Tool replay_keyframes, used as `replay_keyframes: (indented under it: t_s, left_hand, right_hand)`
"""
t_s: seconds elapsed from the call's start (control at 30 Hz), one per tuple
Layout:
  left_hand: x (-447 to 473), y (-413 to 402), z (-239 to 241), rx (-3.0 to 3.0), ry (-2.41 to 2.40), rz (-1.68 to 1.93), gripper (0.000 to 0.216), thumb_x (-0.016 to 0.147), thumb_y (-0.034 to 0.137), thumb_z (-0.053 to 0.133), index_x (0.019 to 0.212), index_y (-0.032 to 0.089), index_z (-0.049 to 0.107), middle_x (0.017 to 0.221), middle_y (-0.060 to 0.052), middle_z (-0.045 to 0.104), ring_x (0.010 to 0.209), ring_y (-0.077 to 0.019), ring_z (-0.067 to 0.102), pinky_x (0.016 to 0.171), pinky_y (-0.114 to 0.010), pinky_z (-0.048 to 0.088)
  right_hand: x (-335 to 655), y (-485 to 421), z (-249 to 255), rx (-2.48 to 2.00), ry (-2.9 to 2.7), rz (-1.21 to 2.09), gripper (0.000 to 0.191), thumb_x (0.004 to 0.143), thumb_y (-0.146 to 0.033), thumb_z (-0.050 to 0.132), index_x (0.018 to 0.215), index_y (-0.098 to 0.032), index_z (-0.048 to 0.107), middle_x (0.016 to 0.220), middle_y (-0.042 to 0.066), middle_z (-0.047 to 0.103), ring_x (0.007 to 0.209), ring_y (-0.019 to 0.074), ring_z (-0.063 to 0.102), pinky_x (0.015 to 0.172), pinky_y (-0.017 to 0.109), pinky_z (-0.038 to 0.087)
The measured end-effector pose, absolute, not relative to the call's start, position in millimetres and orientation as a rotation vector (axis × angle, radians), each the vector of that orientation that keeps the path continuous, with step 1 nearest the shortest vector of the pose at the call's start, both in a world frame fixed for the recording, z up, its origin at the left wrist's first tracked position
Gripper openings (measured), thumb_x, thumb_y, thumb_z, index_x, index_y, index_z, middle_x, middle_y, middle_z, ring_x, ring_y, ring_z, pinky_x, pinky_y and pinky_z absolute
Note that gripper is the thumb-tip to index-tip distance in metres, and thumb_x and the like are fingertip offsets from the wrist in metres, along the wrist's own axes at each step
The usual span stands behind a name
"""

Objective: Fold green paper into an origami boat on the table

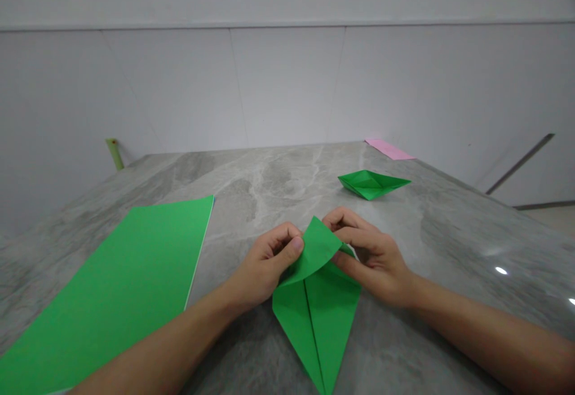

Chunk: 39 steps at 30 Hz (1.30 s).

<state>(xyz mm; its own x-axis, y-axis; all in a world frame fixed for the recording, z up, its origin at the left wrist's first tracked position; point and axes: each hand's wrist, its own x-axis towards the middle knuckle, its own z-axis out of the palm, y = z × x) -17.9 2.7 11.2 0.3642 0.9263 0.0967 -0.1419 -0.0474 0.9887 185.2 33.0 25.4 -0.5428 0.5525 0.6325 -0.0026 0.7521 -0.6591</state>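
Note:
Between my hands is a folded sheet of green paper (pixel 330 311), its long point toward me and a crease running down its middle. The upper flap is lifted and curved. My left hand (pixel 272 260) pinches the left edge of that flap between thumb and fingers. On the other side my right hand (pixel 371 251) is closed on the right part of the paper, with its thumb under the flap and fingertips partly hidden behind it. Beyond my right hand lies a finished-looking green folded paper boat shape (pixel 372 185), pointed at both ends.
A stack of flat green paper (pixel 135 269) lies on the left of the grey marble-patterned table (pixel 269 185). At the far right corner is a pink paper (pixel 390 149). A white wall (pixel 287 83) stands behind the table, with a light green object (pixel 115 154) beyond the far left corner.

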Motion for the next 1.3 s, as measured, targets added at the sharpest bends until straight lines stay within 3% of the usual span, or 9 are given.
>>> replay_keyframes:
  t_s: [0.67,1.17,1.3]
  left_hand:
    - [-19.3,3.5,8.7,1.328,0.724,0.981,0.032,0.091,0.046,0.06,0.08,0.017,0.055,0.071,0.003,0.048,0.061,-0.0096,0.04,0.058,-0.023,0.03]
    - [-19.3,2.7,7.3,1.305,0.715,0.992,0.031,0.093,0.046,0.058,0.081,0.017,0.054,0.069,0.003,0.047,0.059,-0.0091,0.039,0.057,-0.022,0.03]
    - [-18.6,3.0,8.7,1.347,0.732,1.004,0.034,0.091,0.049,0.059,0.079,0.017,0.054,0.07,0.002,0.047,0.061,-0.0099,0.039,0.057,-0.023,0.03]
  right_hand:
    - [191.8,30.4,24.7,-0.434,-2.078,0.91,0.016,0.095,-0.024,0.052,0.089,-0.023,0.067,0.121,0.01,0.051,0.108,0.0243,0.056,0.093,0.039,0.048]
    - [192.2,30.9,22.1,-0.411,-2.023,0.973,0.014,0.094,-0.024,0.056,0.088,-0.023,0.069,0.123,0.008,0.052,0.104,0.0228,0.057,0.092,0.039,0.048]
    - [192.1,32.9,21.7,-0.36,-1.967,1.036,0.006,0.089,-0.028,0.065,0.088,-0.024,0.071,0.124,0.007,0.051,0.106,0.0224,0.056,0.095,0.039,0.045]
